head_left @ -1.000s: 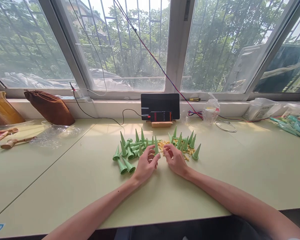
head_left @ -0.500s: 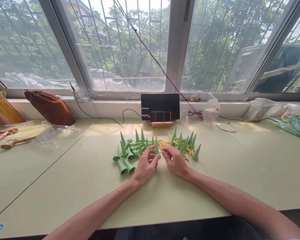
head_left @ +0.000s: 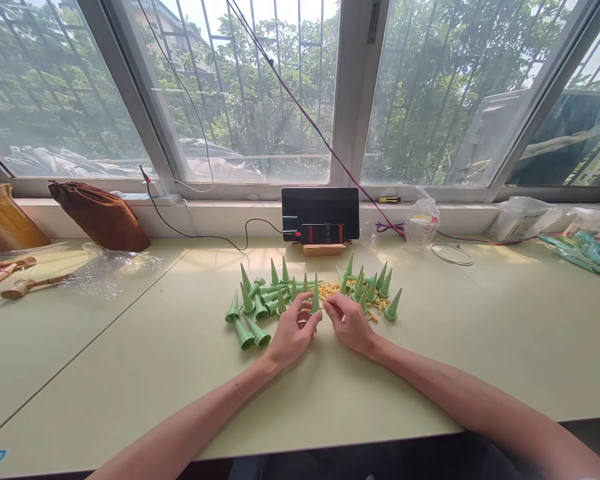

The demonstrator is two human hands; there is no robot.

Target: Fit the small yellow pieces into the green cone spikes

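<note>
My left hand (head_left: 293, 331) is closed round the base of an upright green plastic cone (head_left: 315, 296), holding it point up. My right hand (head_left: 349, 323) is just right of it, fingertips pinched on a small yellow piece (head_left: 325, 304) beside the cone's base. Behind the hands lies a pile of small yellow pieces (head_left: 330, 289). Several green cones (head_left: 253, 308) stand or lie to the left of the pile, and several more upright green cones (head_left: 375, 287) stand to its right.
A pale green table (head_left: 130, 347) runs under a window. A black screen (head_left: 320, 208) and a phone on a wooden stand (head_left: 323, 235) sit behind the pile. A brown pouch (head_left: 100, 213) and wooden toys (head_left: 15, 277) lie far left; plastic bags (head_left: 523, 217) far right.
Both hands stayed at the pile. The cone in my left hand rose slightly, and my right fingertips moved in closer to its base.
</note>
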